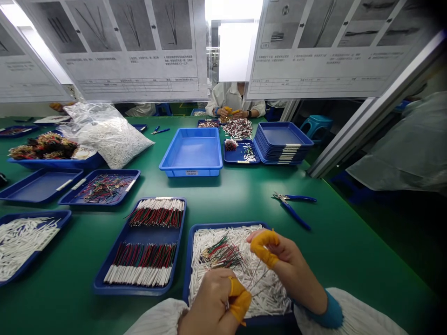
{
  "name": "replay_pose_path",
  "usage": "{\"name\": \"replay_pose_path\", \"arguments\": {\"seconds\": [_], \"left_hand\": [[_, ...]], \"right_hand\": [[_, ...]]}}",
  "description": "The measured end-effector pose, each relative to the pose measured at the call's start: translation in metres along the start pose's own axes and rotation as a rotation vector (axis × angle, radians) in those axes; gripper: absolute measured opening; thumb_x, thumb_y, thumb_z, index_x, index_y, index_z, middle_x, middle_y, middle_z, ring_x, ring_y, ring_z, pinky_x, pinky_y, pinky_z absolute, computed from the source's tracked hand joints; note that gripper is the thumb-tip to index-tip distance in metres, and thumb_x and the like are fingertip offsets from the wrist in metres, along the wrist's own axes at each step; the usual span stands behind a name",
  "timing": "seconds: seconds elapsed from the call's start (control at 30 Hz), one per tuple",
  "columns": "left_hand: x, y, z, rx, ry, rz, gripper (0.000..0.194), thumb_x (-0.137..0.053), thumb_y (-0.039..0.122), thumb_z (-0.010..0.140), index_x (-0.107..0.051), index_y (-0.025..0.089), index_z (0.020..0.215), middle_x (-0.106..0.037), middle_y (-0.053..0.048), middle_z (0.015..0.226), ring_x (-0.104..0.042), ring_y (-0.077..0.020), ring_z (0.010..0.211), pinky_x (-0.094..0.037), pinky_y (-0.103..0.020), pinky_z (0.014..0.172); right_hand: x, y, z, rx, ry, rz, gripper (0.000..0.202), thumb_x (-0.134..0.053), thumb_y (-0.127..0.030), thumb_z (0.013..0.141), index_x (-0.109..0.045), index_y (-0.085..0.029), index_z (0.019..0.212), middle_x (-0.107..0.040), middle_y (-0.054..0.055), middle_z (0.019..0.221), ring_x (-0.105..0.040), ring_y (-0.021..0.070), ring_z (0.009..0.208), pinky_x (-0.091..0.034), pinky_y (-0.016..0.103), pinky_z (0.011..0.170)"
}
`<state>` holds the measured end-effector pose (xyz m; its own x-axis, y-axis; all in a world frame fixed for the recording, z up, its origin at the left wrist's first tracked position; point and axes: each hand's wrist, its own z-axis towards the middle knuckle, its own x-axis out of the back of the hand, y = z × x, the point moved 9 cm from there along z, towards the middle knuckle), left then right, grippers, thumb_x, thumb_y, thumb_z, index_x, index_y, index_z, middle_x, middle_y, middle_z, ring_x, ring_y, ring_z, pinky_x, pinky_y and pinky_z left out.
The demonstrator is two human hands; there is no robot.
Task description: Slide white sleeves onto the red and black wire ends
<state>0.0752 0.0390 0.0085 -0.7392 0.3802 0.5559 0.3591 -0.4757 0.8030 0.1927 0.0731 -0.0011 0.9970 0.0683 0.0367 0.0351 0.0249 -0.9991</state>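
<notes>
Over a blue tray (228, 225) of short white sleeves (268, 298), both my hands wear yellow finger covers. My left hand (221, 300) is closed in a pinch at the tray's lower left. At the upper right of the tray, my right hand (279, 256) is also pinched. Thin wires (256, 279) stretch between the two hands, their ends hidden by the fingers. A loose bundle of red, green and black wires (223, 253) lies on the white sleeves, just beyond my left hand.
Left of the work tray is a tray of sleeved wires (139, 235). Blue-handled cutters (293, 204) lie at right. Farther back stand an empty blue bin (192, 151), stacked trays (282, 144) and a plastic bag (108, 135). A person (235, 100) sits opposite.
</notes>
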Motion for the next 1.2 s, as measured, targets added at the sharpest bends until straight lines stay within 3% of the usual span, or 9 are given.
{"name": "replay_pose_path", "arguments": {"seconds": [0.07, 0.23, 0.47, 0.53, 0.73, 0.9, 1.03, 1.1, 1.2], "left_hand": [[0.005, -0.002, 0.000, 0.014, 0.058, -0.004, 0.029, -0.045, 0.018, 0.082, -0.052, 0.016, 0.053, -0.054, -0.003, 0.053, -0.050, -0.0141, 0.053, -0.037, -0.024, 0.053], [0.011, -0.014, -0.003, 0.070, 0.123, -0.046, 0.026, -0.046, 0.020, 0.083, -0.055, 0.016, 0.060, -0.052, -0.002, 0.056, -0.050, -0.0138, 0.054, -0.037, -0.024, 0.054], [0.009, -0.014, -0.004, 0.068, 0.116, -0.017, 0.022, -0.047, 0.019, 0.083, -0.058, 0.016, 0.064, -0.055, -0.003, 0.060, -0.052, -0.0154, 0.058, -0.039, -0.026, 0.058], [0.010, -0.009, -0.002, 0.047, 0.108, 0.002, 0.022, -0.045, 0.018, 0.082, -0.058, 0.016, 0.064, -0.056, -0.004, 0.059, -0.052, -0.0161, 0.058, -0.039, -0.026, 0.058], [0.001, -0.010, 0.002, 0.060, 0.009, 0.022, 0.031, -0.045, 0.016, 0.080, -0.044, 0.017, 0.049, -0.049, -0.001, 0.049, -0.046, -0.0135, 0.051, -0.033, -0.024, 0.051], [0.009, -0.022, -0.001, 0.155, 0.103, -0.073, 0.029, -0.046, 0.021, 0.082, -0.050, 0.016, 0.054, -0.049, -0.002, 0.054, -0.046, -0.0133, 0.052, -0.034, -0.024, 0.052], [0.020, -0.030, -0.001, 0.231, 0.180, -0.189, 0.029, -0.046, 0.027, 0.084, -0.058, 0.014, 0.061, -0.054, -0.004, 0.060, -0.050, -0.0158, 0.058, -0.037, -0.026, 0.056], [0.023, -0.034, -0.002, 0.262, 0.202, -0.220, 0.027, -0.047, 0.028, 0.084, -0.060, 0.014, 0.065, -0.057, -0.005, 0.063, -0.051, -0.0172, 0.061, -0.039, -0.027, 0.059], [0.023, -0.037, -0.002, 0.285, 0.213, -0.212, 0.026, -0.050, 0.029, 0.082, -0.060, 0.014, 0.062, -0.055, -0.004, 0.062, -0.050, -0.0173, 0.061, -0.039, -0.027, 0.059]], "right_hand": [[0.008, 0.004, 0.000, -0.046, 0.036, 0.006, 0.013, -0.060, -0.033, 0.078, -0.057, -0.021, 0.074, -0.058, 0.003, 0.079, -0.054, 0.0204, 0.083, -0.042, 0.033, 0.077], [0.000, 0.012, 0.001, -0.165, -0.084, -0.006, 0.024, -0.058, -0.039, 0.079, -0.053, -0.020, 0.093, -0.059, 0.007, 0.093, -0.055, 0.0216, 0.091, -0.041, 0.037, 0.084], [-0.001, 0.020, 0.001, -0.261, -0.076, -0.012, 0.020, -0.060, -0.037, 0.077, -0.059, -0.017, 0.079, -0.060, 0.005, 0.081, -0.056, 0.0200, 0.079, -0.044, 0.034, 0.073], [-0.004, 0.018, 0.000, -0.235, -0.088, -0.001, 0.017, -0.062, -0.034, 0.075, -0.060, -0.017, 0.074, -0.061, 0.005, 0.078, -0.056, 0.0194, 0.074, -0.045, 0.033, 0.070], [0.003, -0.001, -0.002, 0.032, 0.018, -0.012, 0.008, -0.063, -0.028, 0.074, -0.063, -0.020, 0.071, -0.062, 0.005, 0.082, -0.056, 0.0225, 0.081, -0.044, 0.035, 0.076], [0.020, 0.003, 0.006, -0.068, 0.029, -0.037, 0.013, -0.059, -0.031, 0.077, -0.063, -0.019, 0.079, -0.064, 0.007, 0.085, -0.058, 0.0225, 0.084, -0.046, 0.036, 0.076], [0.024, 0.011, 0.010, -0.078, -0.004, -0.341, 0.009, -0.057, -0.026, 0.077, -0.059, -0.018, 0.082, -0.061, 0.006, 0.080, -0.057, 0.0202, 0.071, -0.047, 0.034, 0.064], [0.017, 0.014, 0.010, -0.028, -0.024, -0.616, 0.004, -0.061, -0.018, 0.071, -0.057, -0.018, 0.072, -0.057, 0.004, 0.070, -0.053, 0.0189, 0.062, -0.044, 0.032, 0.056], [-0.002, 0.015, 0.007, 0.070, -0.059, -0.878, 0.015, -0.062, -0.009, 0.064, -0.052, -0.019, 0.065, -0.053, 0.002, 0.065, -0.049, 0.0189, 0.061, -0.039, 0.030, 0.052]]}}
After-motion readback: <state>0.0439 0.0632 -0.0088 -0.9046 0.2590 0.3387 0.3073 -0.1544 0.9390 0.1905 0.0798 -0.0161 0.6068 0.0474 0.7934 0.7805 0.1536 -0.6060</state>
